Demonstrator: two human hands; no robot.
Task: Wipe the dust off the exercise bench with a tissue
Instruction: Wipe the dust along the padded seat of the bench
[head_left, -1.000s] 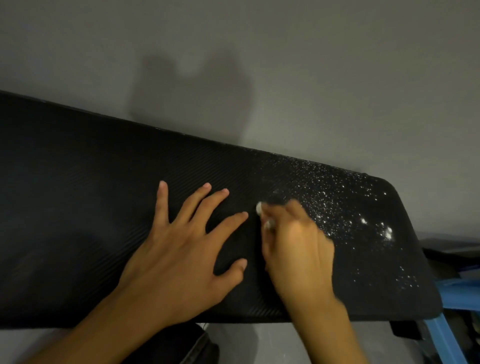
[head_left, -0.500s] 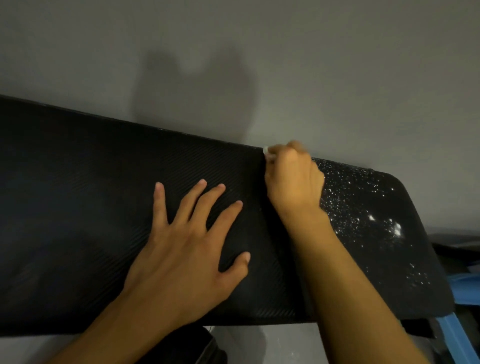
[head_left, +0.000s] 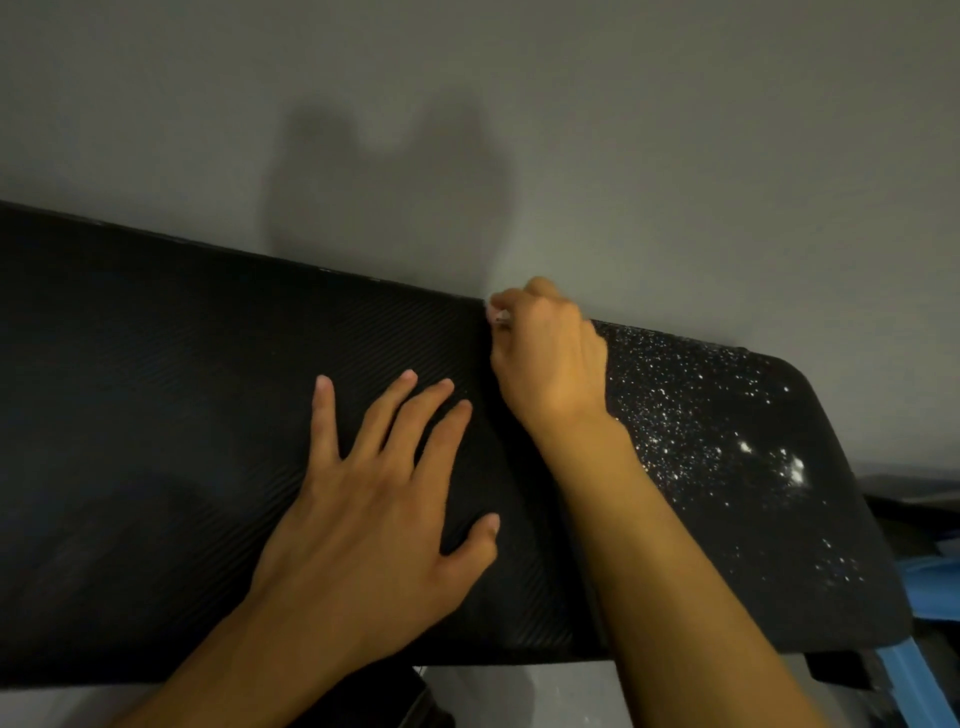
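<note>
We hold a small white tissue (head_left: 496, 314) at the far edge of the black ribbed padded exercise bench (head_left: 156, 415).
Our right hand (head_left: 550, 358) curls tight round it; our left hand (head_left: 374, 519) lies flat on the pad, fingers spread. White dust specks (head_left: 727, 426) cover the right end.

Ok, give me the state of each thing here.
exercise bench: left part dark, right end speckled.
dust: white specks on the right end.
left hand: flat, fingers spread, on the bench.
right hand: grips the tissue at the far edge.
tissue: mostly hidden, a white bit shows.
</note>
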